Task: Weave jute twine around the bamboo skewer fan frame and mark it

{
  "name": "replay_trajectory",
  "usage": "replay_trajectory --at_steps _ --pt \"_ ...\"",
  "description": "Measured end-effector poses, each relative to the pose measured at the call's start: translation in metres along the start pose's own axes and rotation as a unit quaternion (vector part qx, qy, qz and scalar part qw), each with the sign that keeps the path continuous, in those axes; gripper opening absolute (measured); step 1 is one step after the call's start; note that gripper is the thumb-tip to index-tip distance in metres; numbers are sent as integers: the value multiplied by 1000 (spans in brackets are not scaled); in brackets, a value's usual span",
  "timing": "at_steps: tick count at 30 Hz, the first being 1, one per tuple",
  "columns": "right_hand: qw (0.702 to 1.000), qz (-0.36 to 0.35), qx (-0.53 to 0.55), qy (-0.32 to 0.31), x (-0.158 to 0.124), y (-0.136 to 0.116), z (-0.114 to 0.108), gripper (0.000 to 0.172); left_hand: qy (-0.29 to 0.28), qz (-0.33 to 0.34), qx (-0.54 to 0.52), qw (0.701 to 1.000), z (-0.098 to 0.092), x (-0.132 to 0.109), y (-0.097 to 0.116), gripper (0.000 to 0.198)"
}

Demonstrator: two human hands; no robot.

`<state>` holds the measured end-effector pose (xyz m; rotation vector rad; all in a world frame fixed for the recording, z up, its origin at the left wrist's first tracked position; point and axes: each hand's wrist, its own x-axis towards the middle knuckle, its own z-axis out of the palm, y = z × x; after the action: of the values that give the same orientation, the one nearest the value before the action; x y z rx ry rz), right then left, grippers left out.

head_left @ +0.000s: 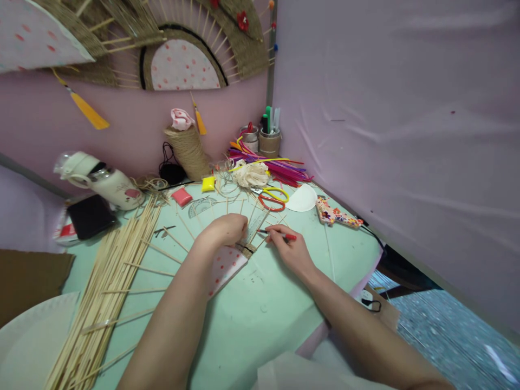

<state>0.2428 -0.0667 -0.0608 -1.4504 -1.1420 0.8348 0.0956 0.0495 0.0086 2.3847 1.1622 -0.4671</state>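
A fan-shaped craft piece lies on the table, with a pink-spotted white centre [228, 266], a brown twine band [246, 249] and thin wooden sticks [156, 266] spreading outward. My left hand [231, 228] is closed at the near end of a clear ruler [257, 223], pressing it down over the sticks; its fingertips are partly hidden. In my right hand [287, 246] is a red pen [289, 236], its tip pointing left beside the ruler. My left forearm covers part of the fan.
A bundle of wooden sticks [109, 281] lies at left, near a white bottle [108, 181]. Behind are a twine spool [187, 151], red-and-yellow scissors [273, 199], a protractor [202, 207] and pen cups [270, 143]. A floral glue gun [336, 214] lies near the right edge.
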Motion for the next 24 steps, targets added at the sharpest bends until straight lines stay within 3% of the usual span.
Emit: replay_trajectory --at_steps 24 --pt "1000 1 -1 4 -1 0 0 27 -10 -15 11 1000 0 0 3 22"
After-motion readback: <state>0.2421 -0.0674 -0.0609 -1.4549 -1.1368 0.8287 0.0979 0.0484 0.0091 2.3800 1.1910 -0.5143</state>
